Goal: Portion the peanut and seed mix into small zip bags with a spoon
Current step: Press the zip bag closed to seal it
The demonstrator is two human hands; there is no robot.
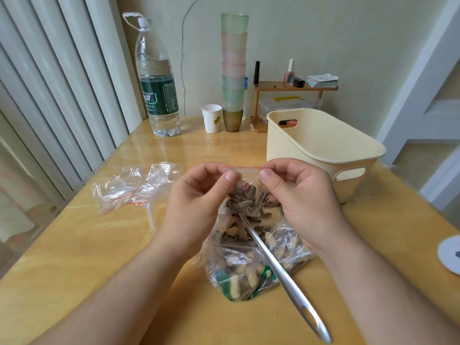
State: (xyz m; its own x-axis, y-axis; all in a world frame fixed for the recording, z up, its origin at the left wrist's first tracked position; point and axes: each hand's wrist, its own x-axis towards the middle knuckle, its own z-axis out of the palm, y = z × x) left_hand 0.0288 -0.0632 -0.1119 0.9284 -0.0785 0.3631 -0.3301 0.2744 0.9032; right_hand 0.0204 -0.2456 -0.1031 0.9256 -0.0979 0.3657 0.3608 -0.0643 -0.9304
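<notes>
A small zip bag with a red strip along its top holds sunflower seeds. My left hand pinches its top edge on the left, and my right hand pinches the top edge on the right, both holding it above the table. Below it lies the large clear bag of peanut and seed mix. A metal spoon rests in that bag, its bowl hidden among the seeds and its handle pointing toward me.
Several empty zip bags lie crumpled at the left on the wooden table. A cream plastic basket stands at the right. At the back stand a water bottle, a paper cup, stacked cups and a small shelf.
</notes>
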